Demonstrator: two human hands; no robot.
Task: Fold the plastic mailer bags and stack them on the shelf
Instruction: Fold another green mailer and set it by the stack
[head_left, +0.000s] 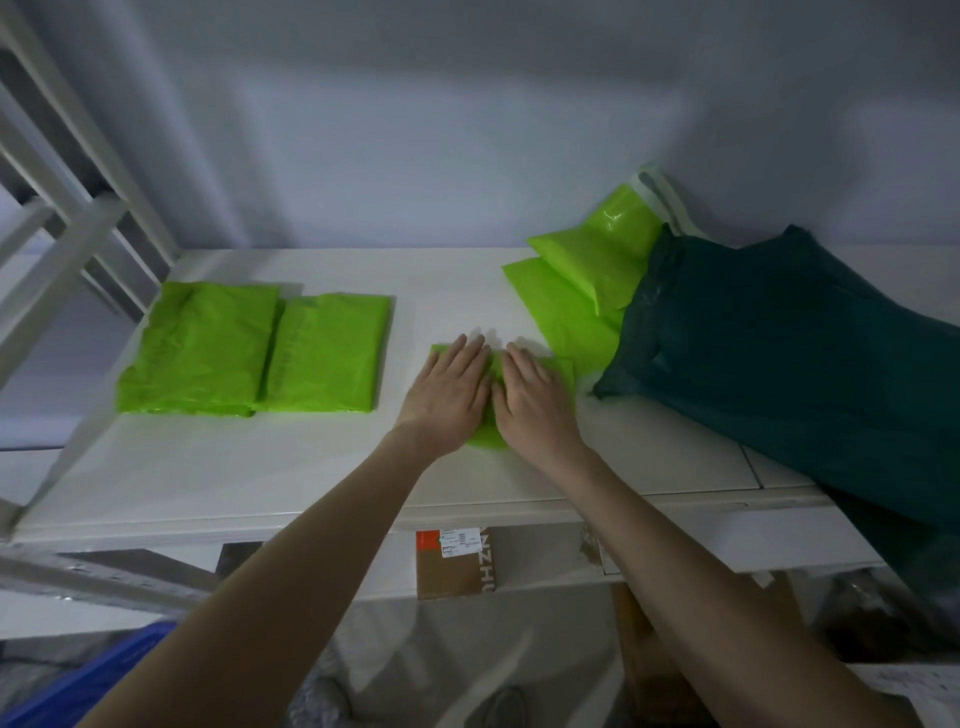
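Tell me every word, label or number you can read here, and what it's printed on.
"NZH": large pale letters running sideways on the dark strip of the cardboard box below the shelf; the word is cut off at both ends.
White shipping label on that same box: print too small to read.
Green mailer bags: no readable text.
Dark teal bag: no readable text.
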